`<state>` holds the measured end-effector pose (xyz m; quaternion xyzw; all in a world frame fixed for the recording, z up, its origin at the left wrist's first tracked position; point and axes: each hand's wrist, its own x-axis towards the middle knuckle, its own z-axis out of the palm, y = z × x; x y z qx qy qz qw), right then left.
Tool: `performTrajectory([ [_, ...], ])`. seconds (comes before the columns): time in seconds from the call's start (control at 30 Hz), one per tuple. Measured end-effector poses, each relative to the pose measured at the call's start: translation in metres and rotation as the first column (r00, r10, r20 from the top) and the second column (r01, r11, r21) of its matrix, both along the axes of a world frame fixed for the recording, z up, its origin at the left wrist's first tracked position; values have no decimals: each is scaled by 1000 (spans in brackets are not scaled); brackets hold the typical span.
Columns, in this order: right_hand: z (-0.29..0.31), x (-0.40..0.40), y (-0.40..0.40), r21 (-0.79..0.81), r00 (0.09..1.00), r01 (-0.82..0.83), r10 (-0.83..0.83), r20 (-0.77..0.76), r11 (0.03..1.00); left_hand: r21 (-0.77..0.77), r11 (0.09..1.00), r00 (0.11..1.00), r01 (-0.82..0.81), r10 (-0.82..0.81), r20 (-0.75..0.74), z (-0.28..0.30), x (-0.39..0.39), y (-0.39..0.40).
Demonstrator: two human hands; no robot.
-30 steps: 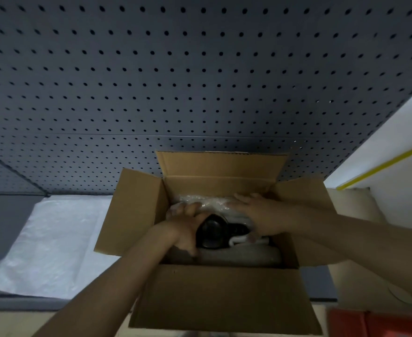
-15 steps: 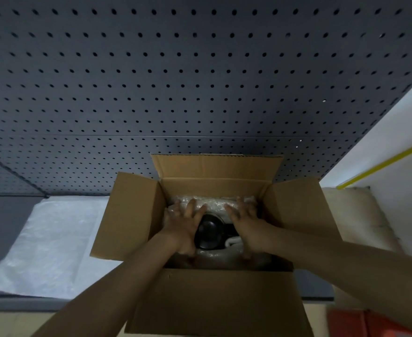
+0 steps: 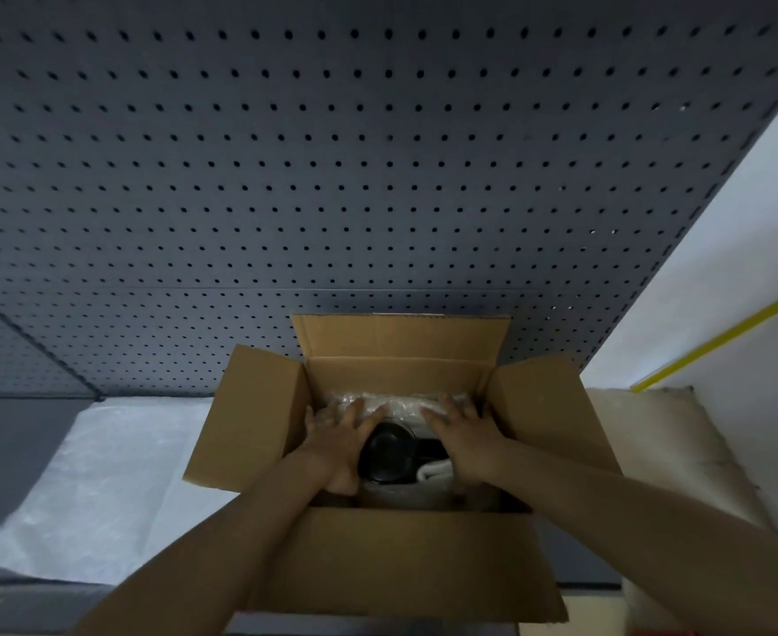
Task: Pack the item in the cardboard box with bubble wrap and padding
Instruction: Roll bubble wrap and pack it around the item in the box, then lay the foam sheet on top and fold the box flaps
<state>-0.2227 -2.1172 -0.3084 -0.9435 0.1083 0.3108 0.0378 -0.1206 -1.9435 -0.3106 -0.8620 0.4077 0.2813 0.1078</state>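
Keep left hand (image 3: 337, 445) and right hand (image 3: 469, 445) flat, fingers spread, grasping nothing. Press bubble wrap (image 3: 396, 406) evenly around black item (image 3: 389, 456) inside cardboard box (image 3: 401, 562); avoid crushing.

**Mostly cardboard and plastic here**

The box (image 3: 391, 557) is plain brown corrugated cardboard, matt, with raw-cut flap edges. Inside there's crinkly clear bubble wrap (image 3: 401, 403) catching a bit of shine, and a black item (image 3: 387, 456) that looks like smooth, slightly glossy plastic. The back wall is a matt grey pegboard (image 3: 378, 176), metal by the look. A white filmy sheet (image 3: 98, 488) lies at left.
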Motion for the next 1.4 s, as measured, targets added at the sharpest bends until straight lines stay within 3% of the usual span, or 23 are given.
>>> performTrajectory([
  [0.27,51,9,8,79,998,46,-42,-51,996,-226,969,992,-100,79,-98,63,14,29],
  [0.43,95,27,51,74,989,1,-12,147,997,-240,968,979,-71,114,171,113,36,66],
  [0.57,122,50,98,70,981,7,-20,191,997,-255,956,951,-143,204,234,136,58,118],
  [0.7,137,80,153,91,971,59,-78,226,994,-298,933,942,-199,266,203,138,88,185],
  [0.83,139,111,207,74,967,111,-125,224,991,-235,955,945,-182,236,225,138,120,251],
  [0.97,144,134,248,162,951,157,-194,240,974,-210,963,956,-166,209,206,135,143,298],
  [1.1,143,150,281,244,904,166,-247,350,955,-169,975,965,-142,174,195,123,156,325],
  [1.4,104,178,344,324,909,87,-208,360,942,-169,969,971,-181,203,125,82,170,350],
])
